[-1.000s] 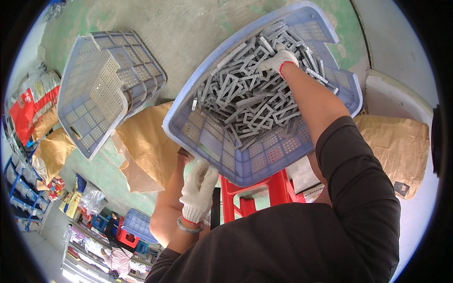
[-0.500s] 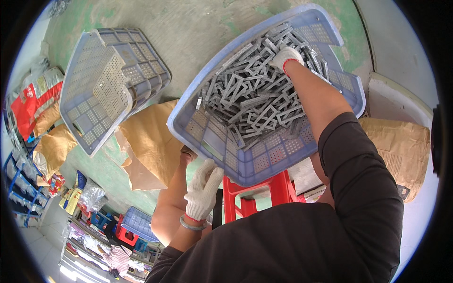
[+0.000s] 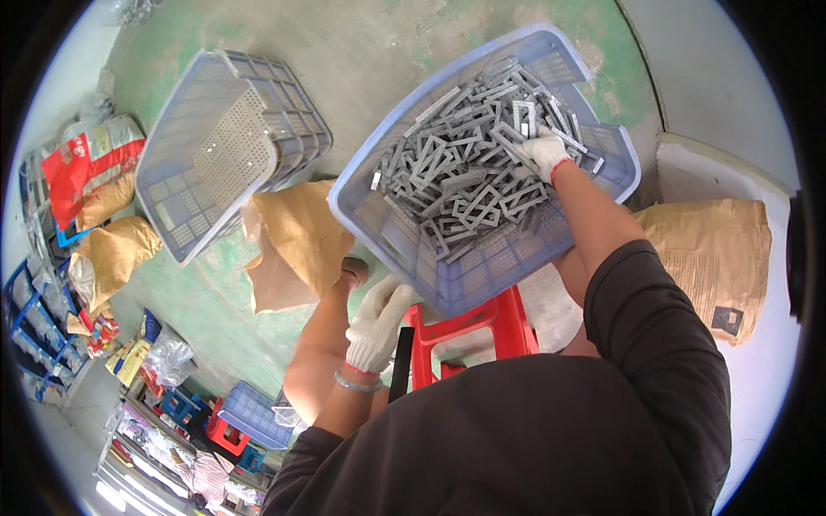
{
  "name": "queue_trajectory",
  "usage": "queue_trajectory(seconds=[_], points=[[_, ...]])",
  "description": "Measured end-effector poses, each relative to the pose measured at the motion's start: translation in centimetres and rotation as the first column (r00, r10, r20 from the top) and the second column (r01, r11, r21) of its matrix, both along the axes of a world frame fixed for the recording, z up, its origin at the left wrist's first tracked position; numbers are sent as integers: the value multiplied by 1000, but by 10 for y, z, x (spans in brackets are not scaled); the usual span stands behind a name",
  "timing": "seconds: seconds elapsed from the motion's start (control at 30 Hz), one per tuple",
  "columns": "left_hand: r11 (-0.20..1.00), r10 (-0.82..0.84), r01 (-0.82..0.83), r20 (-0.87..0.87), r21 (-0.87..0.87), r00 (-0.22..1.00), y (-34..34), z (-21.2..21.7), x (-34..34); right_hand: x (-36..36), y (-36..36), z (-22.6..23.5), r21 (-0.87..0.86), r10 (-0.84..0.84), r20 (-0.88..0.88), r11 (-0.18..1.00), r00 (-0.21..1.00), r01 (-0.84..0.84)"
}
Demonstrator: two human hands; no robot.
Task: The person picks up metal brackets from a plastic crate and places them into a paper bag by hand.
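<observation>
The right hand, in a white knitted glove, is inside the blue basket, upon the heap of grey metal frames and toward the basket's right corner. Just past its fingertips, on the side of the basket's far corner, there stands out one pale rectangular frame; its long axis runs away from the body, roughly in line with the far corner. The fingers are bent down among the pieces, so I cannot tell how closely they are shut, or if this frame is in them or only beside them. The right hand is clearly the nearer one. The left hand, also gloved, is outside the basket, near its lower left edge, with fingers loosely extended and nothing seen in them; whether it touches the rim, I cannot tell. Around the pale frame, many other frames cross and overlap at all angles, and these stand in the way. The right forearm passes over the basket's near right edge. A red stool shows below the near corner, a brown paper bag is beside the left corner, and farther left stands a second basket.
</observation>
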State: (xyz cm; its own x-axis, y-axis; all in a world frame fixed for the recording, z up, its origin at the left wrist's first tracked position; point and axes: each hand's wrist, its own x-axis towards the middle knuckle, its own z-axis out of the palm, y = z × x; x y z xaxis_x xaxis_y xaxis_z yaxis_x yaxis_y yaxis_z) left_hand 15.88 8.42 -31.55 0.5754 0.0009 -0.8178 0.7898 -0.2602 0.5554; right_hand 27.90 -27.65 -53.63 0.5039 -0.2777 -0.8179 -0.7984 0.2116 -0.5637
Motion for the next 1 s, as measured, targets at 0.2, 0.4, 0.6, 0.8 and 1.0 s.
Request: queue_trajectory(seconds=[0.2,0.4,0.6,0.8,1.0], points=[[999,27,-27,-41,-16,999,2,36,-26,-67,16,86,527,-307,87,822,948,218],[860,197,-191,-38,-473,980,-10,66,-45,-112,63,245,636,-218,266,772,939,-1],[765,286,-62,253,-641,924,-51,167,-54,-151,106,352,662,-163,563,677,810,-323],[894,205,161,701,-418,683,-55,239,-88,-185,119,406,734,-315,581,602,751,-315],[856,200,280,778,-434,596,-56,299,-119,-211,135,447,681,-289,683,584,672,-442]])
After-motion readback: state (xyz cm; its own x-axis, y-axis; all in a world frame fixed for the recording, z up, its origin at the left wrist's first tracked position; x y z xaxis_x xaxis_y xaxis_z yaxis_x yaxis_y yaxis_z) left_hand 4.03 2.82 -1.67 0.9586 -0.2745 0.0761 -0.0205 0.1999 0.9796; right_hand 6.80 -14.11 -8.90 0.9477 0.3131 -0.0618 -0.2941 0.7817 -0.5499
